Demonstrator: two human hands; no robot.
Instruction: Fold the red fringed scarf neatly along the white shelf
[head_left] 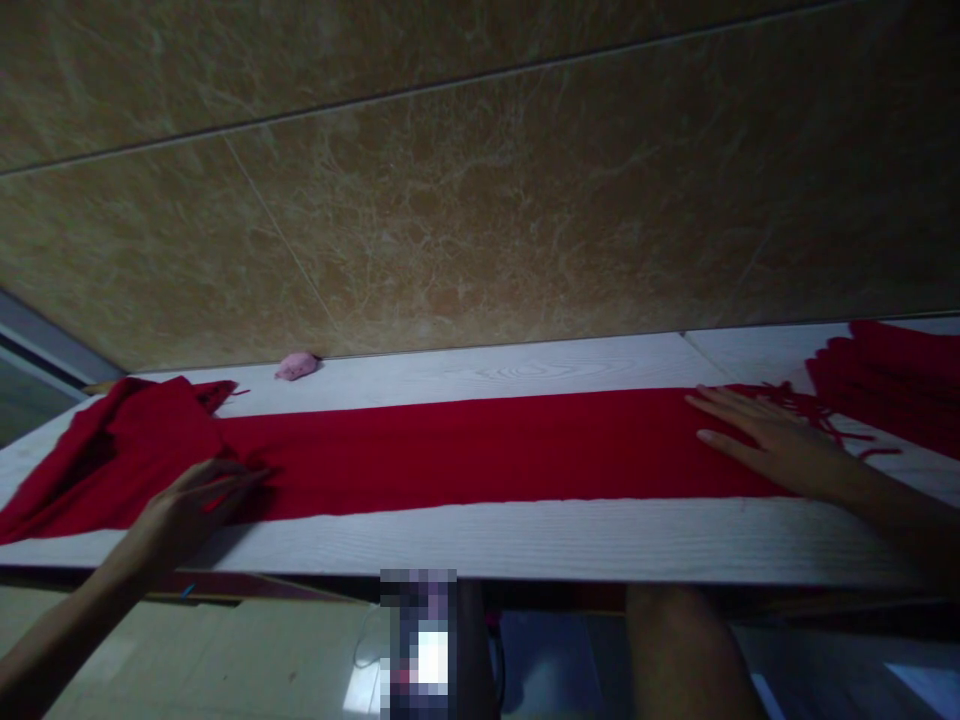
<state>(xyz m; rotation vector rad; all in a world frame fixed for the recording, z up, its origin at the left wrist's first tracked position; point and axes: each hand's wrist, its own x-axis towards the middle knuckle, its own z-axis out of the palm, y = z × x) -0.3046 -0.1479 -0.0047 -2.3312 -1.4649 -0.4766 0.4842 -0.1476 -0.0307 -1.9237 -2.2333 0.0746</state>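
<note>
A long red scarf (pixel 480 450) lies stretched flat across the white wood-grain table (pixel 540 540), with a fringe at its right end. Its left part is bunched in loose folds. My right hand (pixel 772 440) rests flat on the scarf near the fringe, fingers stretched out. Over on the left, my left hand (pixel 199 500) is at the scarf beside the bunched part, its fingers extended and a little apart. No cloth is plainly gripped in either hand.
More red cloth (pixel 892 385) lies in layered folds at the table's right end. A small pink object (pixel 298 366) sits by the brown marbled tile wall (pixel 480 220) behind the table. Below the front edge are my legs (pixel 690 650) and a tiled floor (pixel 225 650).
</note>
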